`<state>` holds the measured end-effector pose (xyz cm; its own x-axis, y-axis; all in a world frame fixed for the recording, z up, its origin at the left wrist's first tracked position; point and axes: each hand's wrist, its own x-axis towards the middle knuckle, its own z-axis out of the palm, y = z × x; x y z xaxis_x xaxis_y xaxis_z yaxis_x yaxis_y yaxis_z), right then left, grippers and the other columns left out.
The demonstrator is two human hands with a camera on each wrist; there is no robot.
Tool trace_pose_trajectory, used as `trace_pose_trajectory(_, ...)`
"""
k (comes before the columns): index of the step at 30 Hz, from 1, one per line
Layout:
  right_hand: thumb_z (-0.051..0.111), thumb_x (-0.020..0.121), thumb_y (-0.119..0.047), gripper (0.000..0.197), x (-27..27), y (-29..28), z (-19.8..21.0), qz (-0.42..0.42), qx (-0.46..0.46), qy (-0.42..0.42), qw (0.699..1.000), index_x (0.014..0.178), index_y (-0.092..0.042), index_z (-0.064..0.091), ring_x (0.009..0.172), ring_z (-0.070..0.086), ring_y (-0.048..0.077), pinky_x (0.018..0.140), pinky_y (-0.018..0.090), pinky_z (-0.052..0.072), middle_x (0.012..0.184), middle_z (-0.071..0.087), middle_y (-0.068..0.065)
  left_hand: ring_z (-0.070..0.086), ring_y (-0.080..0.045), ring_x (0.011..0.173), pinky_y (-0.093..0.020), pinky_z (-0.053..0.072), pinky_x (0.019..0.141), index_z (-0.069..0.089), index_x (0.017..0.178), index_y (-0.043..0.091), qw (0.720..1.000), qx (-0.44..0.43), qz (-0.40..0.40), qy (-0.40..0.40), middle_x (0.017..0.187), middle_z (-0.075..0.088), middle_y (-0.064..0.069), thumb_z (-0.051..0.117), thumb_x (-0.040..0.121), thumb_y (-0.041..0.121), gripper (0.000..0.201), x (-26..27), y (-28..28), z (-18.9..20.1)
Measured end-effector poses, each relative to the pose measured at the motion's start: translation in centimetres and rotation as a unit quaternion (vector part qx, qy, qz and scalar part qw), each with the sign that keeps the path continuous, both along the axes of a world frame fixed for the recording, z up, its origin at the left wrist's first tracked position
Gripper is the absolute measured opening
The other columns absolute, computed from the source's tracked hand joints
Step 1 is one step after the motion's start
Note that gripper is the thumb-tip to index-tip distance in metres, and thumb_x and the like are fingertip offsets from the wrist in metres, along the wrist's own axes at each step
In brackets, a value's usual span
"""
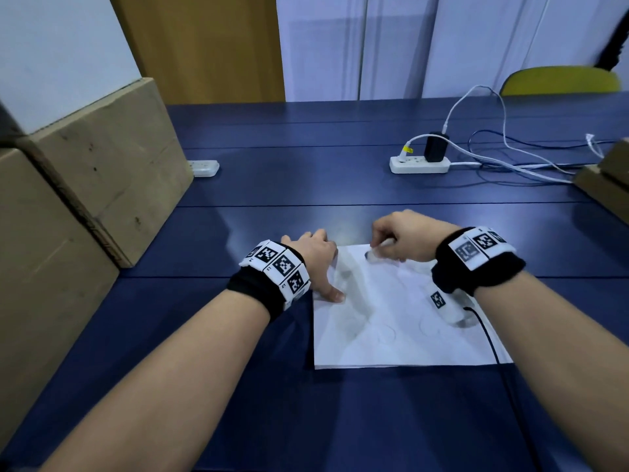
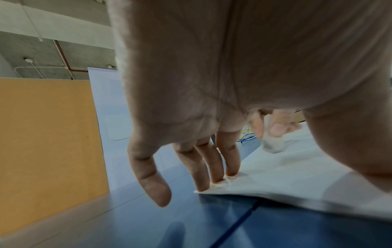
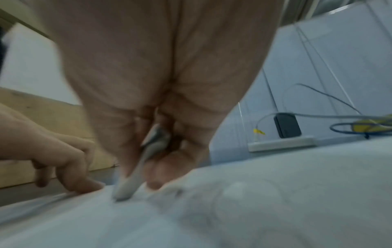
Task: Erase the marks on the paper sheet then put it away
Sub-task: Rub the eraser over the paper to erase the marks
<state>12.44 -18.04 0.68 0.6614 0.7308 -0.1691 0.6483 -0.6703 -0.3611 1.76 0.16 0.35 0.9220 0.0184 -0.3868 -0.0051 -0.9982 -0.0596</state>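
A white paper sheet lies on the blue table in front of me, with faint round pencil marks near its lower middle. My left hand presses the sheet's far left corner with straight fingers, and its thumb lies on the left edge. My right hand pinches a white eraser and holds its tip on the paper's far edge. In the right wrist view the eraser touches the sheet between thumb and fingers, blurred by motion.
Cardboard boxes stand along the left side of the table. A white power strip with a black charger and loose cables lies at the back right, and another box sits at the right edge. A small white strip lies beside the left boxes.
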Motion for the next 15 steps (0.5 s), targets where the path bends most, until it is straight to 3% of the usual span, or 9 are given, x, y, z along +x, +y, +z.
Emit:
trace_pose_trajectory(2, 0.074, 0.082, -0.034, 0.016, 0.6, -0.1, 0.0, -0.018, 0.015, -0.008, 1.000, 0.076, -0.026, 0.061, 0.056, 0.064, 0.014, 0.059, 0.026, 0.051, 0.066, 0.068, -0.005, 0.041, -0.023, 0.124, -0.048, 0.034, 0.095, 0.046, 0.135, 0.022, 1.000, -0.001, 0.001, -0.001, 0.128, 0.039, -0.001, 0.071, 0.067, 0.071, 0.088, 0.0, 0.0, -0.1)
trace_pose_trajectory(5, 0.076, 0.078, -0.012, 0.015, -0.2, -0.5, 0.0, 0.025, -0.002, 0.107, 0.994, 0.075, -0.023, 0.066, 0.051, 0.054, 0.013, 0.051, 0.023, 0.047, 0.062, 0.065, -0.007, 0.041, -0.023, 0.124, -0.048, 0.034, 0.095, 0.046, 0.135, 0.021, 1.000, -0.002, 0.000, -0.002, 0.128, 0.039, -0.001, 0.071, 0.067, 0.071, 0.088, 0.0, 0.1, -0.1)
trace_pose_trajectory(7, 0.078, 0.077, -0.007, 0.014, -1.0, -0.6, 0.0, 0.053, -0.024, 0.167, 0.984, 0.079, -0.018, 0.069, 0.052, 0.051, 0.013, 0.049, 0.021, 0.044, 0.064, 0.065, -0.002, 0.041, -0.023, 0.123, -0.048, 0.035, 0.094, 0.047, 0.133, 0.021, 1.000, 0.000, 0.000, -0.001, 0.128, 0.040, -0.001, 0.072, 0.067, 0.071, 0.087, 0.0, 0.1, -0.1)
trace_pose_trajectory(12, 0.074, 0.083, -0.030, 0.012, -0.1, 0.2, 0.0, -0.001, 0.014, -0.001, 1.000, 0.078, -0.028, 0.063, 0.062, 0.067, 0.018, 0.058, 0.024, 0.048, 0.070, 0.068, -0.006, 0.042, -0.023, 0.122, -0.047, 0.036, 0.094, 0.049, 0.128, 0.022, 1.000, 0.006, 0.001, 0.003, 0.126, 0.040, -0.001, 0.072, 0.066, 0.071, 0.083, 0.1, 0.0, 0.0)
trace_pose_trajectory(15, 0.076, 0.080, -0.024, 0.009, -0.5, 0.1, 0.0, 0.022, -0.004, 0.055, 0.998, 0.080, -0.025, 0.067, 0.057, 0.060, 0.017, 0.056, 0.025, 0.047, 0.068, 0.066, -0.005, 0.042, -0.023, 0.122, -0.047, 0.036, 0.092, 0.048, 0.128, 0.021, 1.000, 0.005, 0.001, 0.003, 0.126, 0.040, -0.001, 0.072, 0.066, 0.071, 0.083, 0.1, 0.0, 0.0)
